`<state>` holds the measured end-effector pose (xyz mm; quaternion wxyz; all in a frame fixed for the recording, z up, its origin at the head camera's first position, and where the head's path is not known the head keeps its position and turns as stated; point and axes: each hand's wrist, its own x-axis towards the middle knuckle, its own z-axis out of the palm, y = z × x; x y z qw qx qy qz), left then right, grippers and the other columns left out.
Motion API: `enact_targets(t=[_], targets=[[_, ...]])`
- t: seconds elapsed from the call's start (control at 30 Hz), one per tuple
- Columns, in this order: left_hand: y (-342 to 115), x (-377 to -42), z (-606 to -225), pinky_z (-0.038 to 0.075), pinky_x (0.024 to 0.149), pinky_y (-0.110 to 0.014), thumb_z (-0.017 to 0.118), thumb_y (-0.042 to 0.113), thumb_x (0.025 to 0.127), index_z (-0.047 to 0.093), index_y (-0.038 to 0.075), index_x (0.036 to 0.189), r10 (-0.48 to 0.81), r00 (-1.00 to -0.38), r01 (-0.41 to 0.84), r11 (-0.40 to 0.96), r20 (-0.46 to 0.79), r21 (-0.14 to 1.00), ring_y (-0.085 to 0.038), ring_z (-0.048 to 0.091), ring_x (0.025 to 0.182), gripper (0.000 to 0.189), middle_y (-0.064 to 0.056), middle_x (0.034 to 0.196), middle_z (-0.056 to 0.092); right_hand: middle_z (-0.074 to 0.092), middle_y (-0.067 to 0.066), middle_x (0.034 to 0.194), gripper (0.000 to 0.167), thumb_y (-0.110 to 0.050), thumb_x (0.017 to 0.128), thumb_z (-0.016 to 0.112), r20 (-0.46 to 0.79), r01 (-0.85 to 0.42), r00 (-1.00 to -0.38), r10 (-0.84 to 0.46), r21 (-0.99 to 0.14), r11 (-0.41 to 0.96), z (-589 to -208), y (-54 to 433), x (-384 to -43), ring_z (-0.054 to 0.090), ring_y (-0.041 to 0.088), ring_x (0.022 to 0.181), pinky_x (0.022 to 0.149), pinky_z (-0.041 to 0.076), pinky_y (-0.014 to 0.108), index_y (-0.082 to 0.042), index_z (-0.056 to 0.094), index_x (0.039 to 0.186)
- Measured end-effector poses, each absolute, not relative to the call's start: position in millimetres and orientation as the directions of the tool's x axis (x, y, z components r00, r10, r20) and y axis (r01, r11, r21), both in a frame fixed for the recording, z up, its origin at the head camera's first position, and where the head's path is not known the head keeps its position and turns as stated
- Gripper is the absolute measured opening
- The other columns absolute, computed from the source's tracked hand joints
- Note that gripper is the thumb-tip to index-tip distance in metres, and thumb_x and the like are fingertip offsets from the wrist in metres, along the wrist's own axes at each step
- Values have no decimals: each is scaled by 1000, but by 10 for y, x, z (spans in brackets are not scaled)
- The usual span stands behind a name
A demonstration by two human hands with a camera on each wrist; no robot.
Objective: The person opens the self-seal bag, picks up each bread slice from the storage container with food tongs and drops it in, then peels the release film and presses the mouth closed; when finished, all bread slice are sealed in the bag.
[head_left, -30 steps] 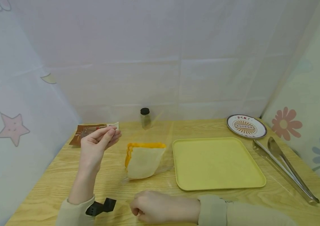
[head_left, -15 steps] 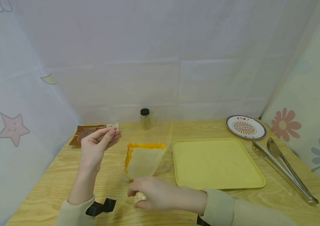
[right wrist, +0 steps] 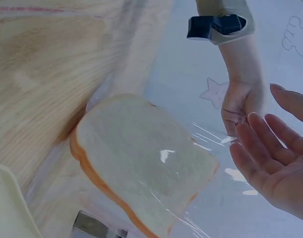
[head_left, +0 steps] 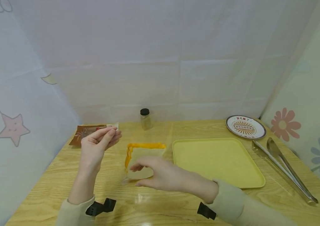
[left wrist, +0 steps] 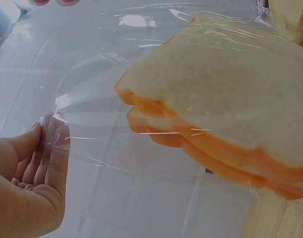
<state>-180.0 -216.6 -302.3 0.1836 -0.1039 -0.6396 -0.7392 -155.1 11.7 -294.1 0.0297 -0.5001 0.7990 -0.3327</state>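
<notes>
Slices of bread (left wrist: 230, 94) with orange crust sit inside a clear plastic bag (left wrist: 97, 144), raised in front of the person. My left hand (head_left: 93, 149) pinches the bag's left edge between thumb and fingers, as the left wrist view shows. My right hand (head_left: 162, 174) overlaps the lower part of the bread in the head view. Its thumb stands apart from its loosely bent fingers, with nothing held between them. From the right wrist view, these fingertips (right wrist: 235, 151) are right by the shiny film, near the left hand.
A yellow tray (head_left: 219, 163) lies right of the bread. Beyond it are metal tongs (head_left: 284, 172) and a patterned plate (head_left: 246, 127). At the back stands a black-capped jar (head_left: 146, 122). Behind the left hand lies a brown packet (head_left: 76, 136).
My right hand has risen from the table's front edge up to the bread, its curled fingers loosening and the thumb spreading away. The left hand and the bag have stayed in place.
</notes>
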Motion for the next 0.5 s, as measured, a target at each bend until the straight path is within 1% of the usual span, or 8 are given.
enact_targets(t=[0.1,0.27,0.33,0.4,0.5], targets=[[-2165,-1799,-3021,57,79,-28,61,10,91,70,2,104,-139,-910,406,-106,390,908,-12,72,84,18,1,89,74,64,5,121,43,-17,84,72,348,-779,-519,-781,-569,264,-2862,187,-1583,59,15,113,99,47,24,-6,57,123],[-2160,-1794,-3017,57,79,-27,61,11,91,69,2,106,-139,-911,403,-92,389,911,-12,72,84,19,2,89,74,60,7,128,51,-18,83,73,451,-773,-561,-694,-585,245,-2706,330,-1665,56,18,119,103,46,33,-7,53,129],[-2160,-1794,-3016,57,79,-27,61,11,91,69,2,106,-139,-912,401,-92,387,911,-12,72,84,19,2,89,74,59,6,129,51,-15,82,73,482,-757,-581,-656,-617,217,-2639,395,-1707,55,18,120,104,45,33,-7,53,129],[-2160,-1795,-3015,57,79,-27,61,11,91,69,2,106,-140,-911,401,-93,387,911,-12,72,84,19,2,88,74,58,6,131,51,-11,83,72,496,-715,-608,-620,-681,157,-2578,470,-1748,54,19,121,105,45,34,-6,52,130],[-2161,-1799,-3012,57,79,-27,61,10,91,70,2,105,-142,-910,403,-95,389,910,-12,72,83,19,1,88,74,56,8,132,51,-6,84,70,504,-622,-660,-557,-782,30,-2511,596,-1796,53,19,122,106,43,34,-5,50,130]])
